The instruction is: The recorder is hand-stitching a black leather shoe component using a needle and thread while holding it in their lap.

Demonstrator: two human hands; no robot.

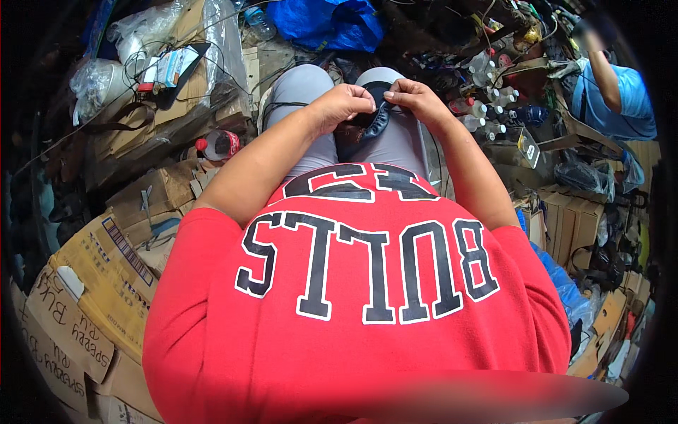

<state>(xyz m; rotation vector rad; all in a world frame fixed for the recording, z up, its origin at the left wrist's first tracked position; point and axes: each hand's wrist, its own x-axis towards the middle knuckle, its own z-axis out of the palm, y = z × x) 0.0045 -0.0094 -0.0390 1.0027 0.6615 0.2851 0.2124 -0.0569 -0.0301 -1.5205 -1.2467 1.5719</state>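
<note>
Dark glossy piece point(377, 128) pinched above grey trousers point(300, 92)

The fingers of the left hand point(342, 107) and right hand point(417, 97) are clamped on the piece, which sits between them. Bold black lettering point(314, 265) edged in white crosses the red shirt point(191, 318) (upside down from this view). Handwriting point(58, 304) marks the cardboard point(88, 343) at lower left, and a red-capped bottle point(216, 146) wears a red label point(232, 143).

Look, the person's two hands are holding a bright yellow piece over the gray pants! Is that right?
Not quite: it isn't bright yellow. The head view shows a dark piece held by the left hand and right hand, over the gray pants. The rest is right.
</note>
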